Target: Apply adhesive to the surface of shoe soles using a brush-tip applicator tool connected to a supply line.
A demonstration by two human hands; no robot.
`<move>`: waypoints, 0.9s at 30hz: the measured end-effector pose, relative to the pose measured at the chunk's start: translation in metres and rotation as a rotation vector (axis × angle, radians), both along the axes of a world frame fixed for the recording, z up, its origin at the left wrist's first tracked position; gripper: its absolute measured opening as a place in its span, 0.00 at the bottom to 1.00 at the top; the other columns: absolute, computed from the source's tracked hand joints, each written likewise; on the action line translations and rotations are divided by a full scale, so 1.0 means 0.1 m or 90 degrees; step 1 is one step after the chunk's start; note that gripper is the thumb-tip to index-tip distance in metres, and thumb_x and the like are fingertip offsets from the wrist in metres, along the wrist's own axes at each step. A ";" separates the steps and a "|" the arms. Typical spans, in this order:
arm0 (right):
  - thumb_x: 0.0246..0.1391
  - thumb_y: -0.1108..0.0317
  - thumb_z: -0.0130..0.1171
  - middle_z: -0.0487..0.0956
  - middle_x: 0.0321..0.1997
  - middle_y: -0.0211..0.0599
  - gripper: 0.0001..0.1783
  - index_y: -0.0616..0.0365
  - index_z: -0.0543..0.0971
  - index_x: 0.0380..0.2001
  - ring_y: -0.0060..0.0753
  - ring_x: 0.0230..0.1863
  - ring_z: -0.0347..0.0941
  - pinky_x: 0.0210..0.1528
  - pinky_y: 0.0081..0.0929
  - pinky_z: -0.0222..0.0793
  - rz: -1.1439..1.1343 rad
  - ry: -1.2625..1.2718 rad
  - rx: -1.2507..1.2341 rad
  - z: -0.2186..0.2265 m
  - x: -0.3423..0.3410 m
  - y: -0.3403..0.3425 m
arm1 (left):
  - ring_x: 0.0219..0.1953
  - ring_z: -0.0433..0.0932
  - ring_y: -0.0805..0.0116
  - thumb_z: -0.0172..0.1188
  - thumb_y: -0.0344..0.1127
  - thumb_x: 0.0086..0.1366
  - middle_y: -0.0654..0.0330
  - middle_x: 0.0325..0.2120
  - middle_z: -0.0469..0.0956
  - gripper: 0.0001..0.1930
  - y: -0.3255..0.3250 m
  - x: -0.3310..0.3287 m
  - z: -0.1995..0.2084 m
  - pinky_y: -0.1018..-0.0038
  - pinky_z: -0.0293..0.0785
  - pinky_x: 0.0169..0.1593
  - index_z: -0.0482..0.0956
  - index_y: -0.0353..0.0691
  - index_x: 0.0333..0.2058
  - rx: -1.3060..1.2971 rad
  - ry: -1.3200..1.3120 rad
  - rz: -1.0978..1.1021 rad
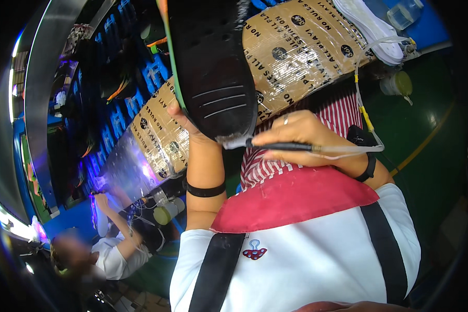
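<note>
Green flooring [426, 130] spread out to the right, and a dark blue slotted rack [153, 73] ran along the far left. Between them stood a long table [120, 171], much of its top covered with brown printed cardboard [301, 47] under glossy clear tape. Beyond the table's lower left end, a co-worker in a white short-sleeved top [120, 262] reached toward violet light.

Above the near edge of the table was a large black shoe-shaped piece [213, 57] with a green left side and three pale curved lines across its toe, which pointed toward the person. Flat on the table's far right corner lay a long white shoe-sole shape [372, 31].

Of the bare hands, the right [301, 132] had its fingers clamped on a slim black handle [283, 146], and the left [186, 124] gripped the black piece near the toe, thumb along its left side, the remaining fingers mostly hidden behind. Past the right corner sat a clear plastic jar [404, 14]; a yellowish cup [399, 83] was just off the near edge below it. From the handle's tip, whitish bristles [235, 142] touched the toe's rim. One right finger wore a silver ring [285, 120].
</note>
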State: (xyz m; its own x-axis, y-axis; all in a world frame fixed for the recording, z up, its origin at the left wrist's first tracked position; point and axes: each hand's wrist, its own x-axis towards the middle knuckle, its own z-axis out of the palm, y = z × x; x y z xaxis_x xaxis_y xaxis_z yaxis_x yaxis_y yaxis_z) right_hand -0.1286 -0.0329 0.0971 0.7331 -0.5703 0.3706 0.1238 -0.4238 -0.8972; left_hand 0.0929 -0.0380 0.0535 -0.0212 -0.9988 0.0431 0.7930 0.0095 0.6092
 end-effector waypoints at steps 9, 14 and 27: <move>0.42 0.70 0.64 0.76 0.21 0.39 0.12 0.58 0.80 0.34 0.36 0.20 0.71 0.23 0.26 0.65 0.009 -0.011 -0.027 -0.02 0.00 -0.03 | 0.46 0.73 0.58 0.55 0.45 0.48 0.48 0.47 0.71 0.33 -0.03 0.02 0.21 0.65 0.67 0.53 0.64 0.32 0.52 0.041 0.057 -0.093; 0.39 0.73 0.65 0.73 0.16 0.37 0.13 0.63 0.79 0.33 0.33 0.18 0.71 0.21 0.24 0.63 0.137 -0.044 -0.095 -0.03 -0.03 -0.04 | 0.43 0.75 0.61 0.55 0.45 0.49 0.50 0.44 0.74 0.30 -0.04 0.02 0.28 0.70 0.69 0.50 0.68 0.32 0.50 0.178 -0.038 -0.177; 0.40 0.72 0.63 0.71 0.17 0.38 0.11 0.57 0.78 0.32 0.38 0.20 0.69 0.24 0.30 0.64 0.164 0.014 -0.092 -0.01 -0.02 -0.04 | 0.30 0.77 0.71 0.59 0.47 0.53 0.57 0.33 0.78 0.20 -0.10 0.04 0.42 0.77 0.73 0.36 0.77 0.36 0.38 0.398 -0.310 -0.281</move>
